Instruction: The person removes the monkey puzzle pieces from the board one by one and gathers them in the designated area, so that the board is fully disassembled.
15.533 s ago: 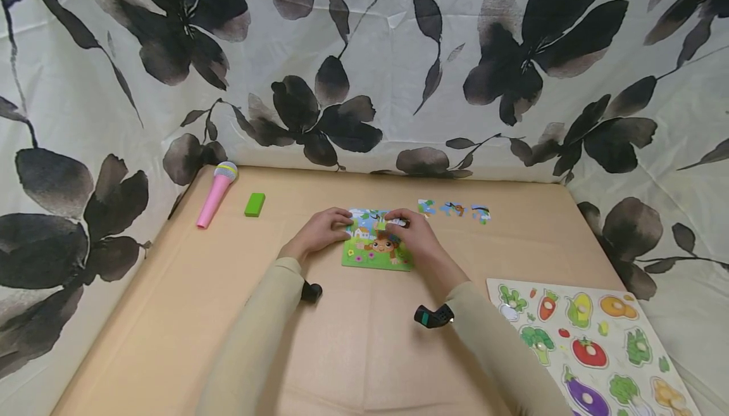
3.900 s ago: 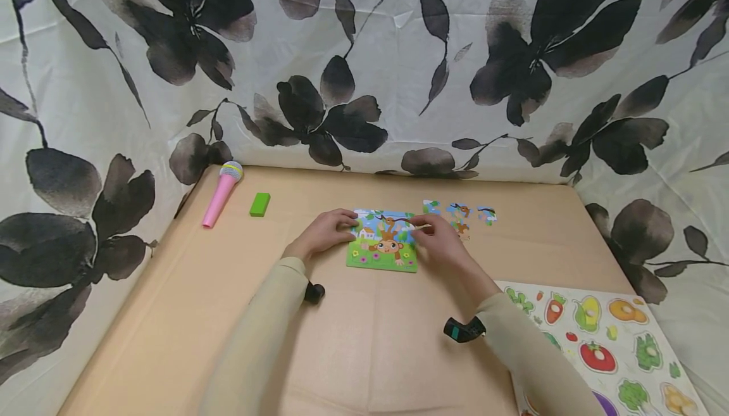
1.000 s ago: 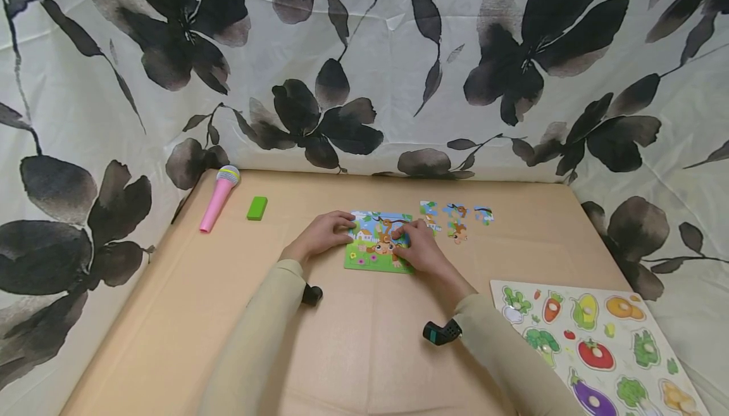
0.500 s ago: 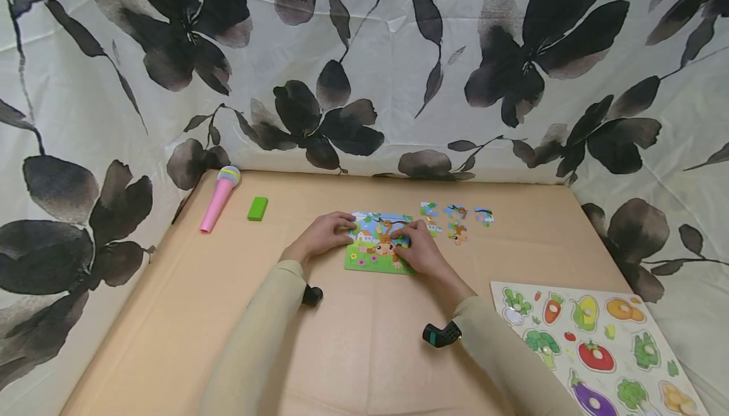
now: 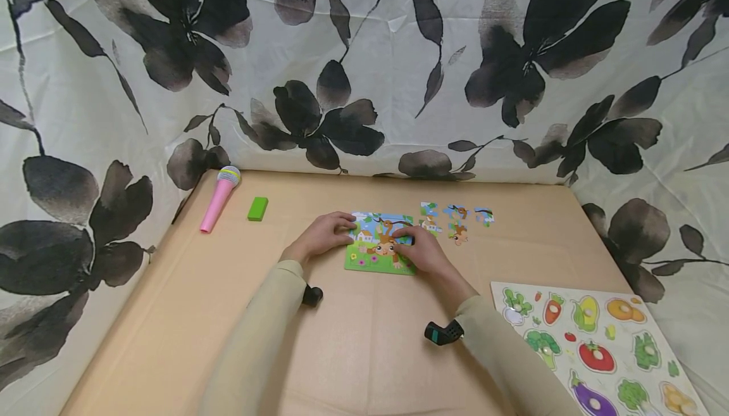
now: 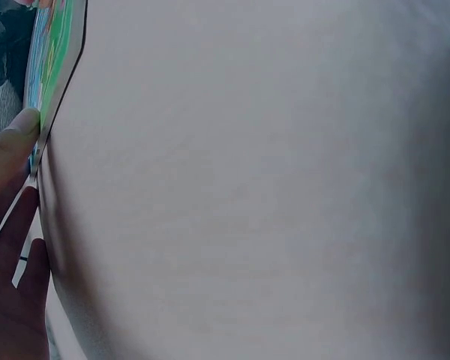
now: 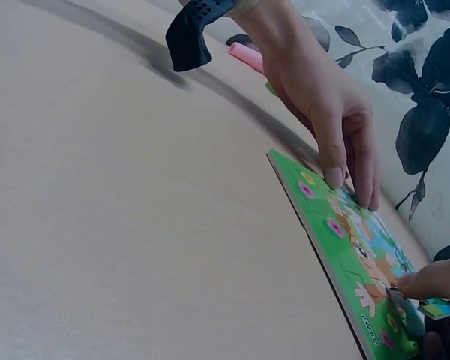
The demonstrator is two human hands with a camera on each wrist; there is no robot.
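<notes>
A jigsaw puzzle board (image 5: 373, 264) with a monkey picture and green border lies on the table. My left hand (image 5: 321, 235) holds its left side, thumb over the top and other fingers at the edge; in the left wrist view the thumb (image 6: 22, 120) presses the rim. My right hand (image 5: 424, 248) is at the right part of the board. Its thumb and index finger are bent together over a puzzle piece there, the piece mostly covered. In the right wrist view the right thumb (image 7: 427, 281) touches the picture. Loose puzzle pieces (image 5: 457, 211) lie in two rows just right of the board.
A pink toy microphone (image 5: 216, 204) and a green block (image 5: 257, 209) lie at the back left. A white board with vegetable pictures (image 5: 598, 340) takes up the front right, partly under my right sleeve. A floral cloth (image 5: 387, 55) hangs behind the table.
Since the oldest frame, two more loose pieces have come to lie in a front row. My right hand has shifted from the board's upper right towards me; over the last second it barely moves.
</notes>
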